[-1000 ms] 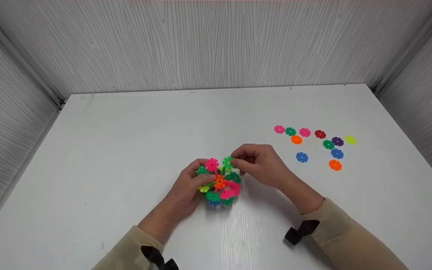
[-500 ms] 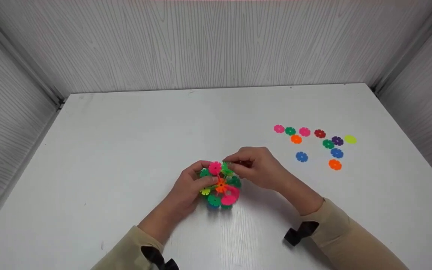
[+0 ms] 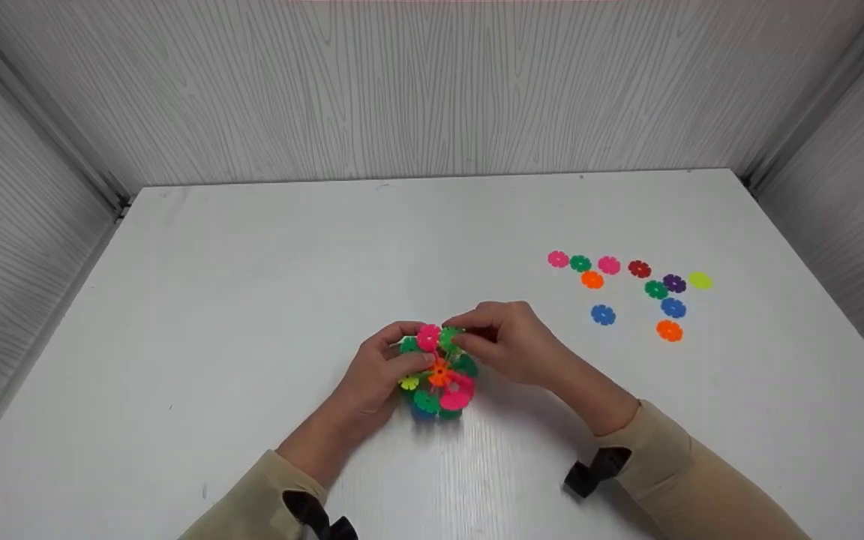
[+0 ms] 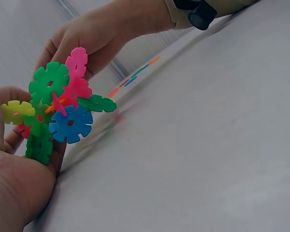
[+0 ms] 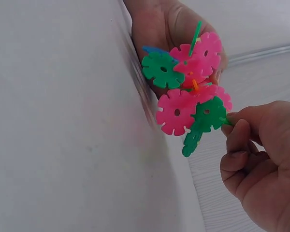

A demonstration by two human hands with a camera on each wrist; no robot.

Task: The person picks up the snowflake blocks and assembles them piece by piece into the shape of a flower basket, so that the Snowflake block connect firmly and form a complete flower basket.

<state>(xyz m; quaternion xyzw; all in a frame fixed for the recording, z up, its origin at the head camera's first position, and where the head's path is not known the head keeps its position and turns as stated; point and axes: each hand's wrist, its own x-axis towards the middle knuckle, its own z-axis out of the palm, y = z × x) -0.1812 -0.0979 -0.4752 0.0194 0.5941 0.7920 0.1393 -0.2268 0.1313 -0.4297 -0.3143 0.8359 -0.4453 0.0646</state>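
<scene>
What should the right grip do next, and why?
Maybe the right grip should gently press the green disc into the bunch: it pinches that disc at the bunch's edge, and the left grip holds the bunch from the left. I can't tell if the disc is slotted in.

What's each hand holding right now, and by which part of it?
The left hand holds the cluster of flower-shaped discs by its left side in the head view; the right hand pinches a bright green disc by its edge.
</scene>
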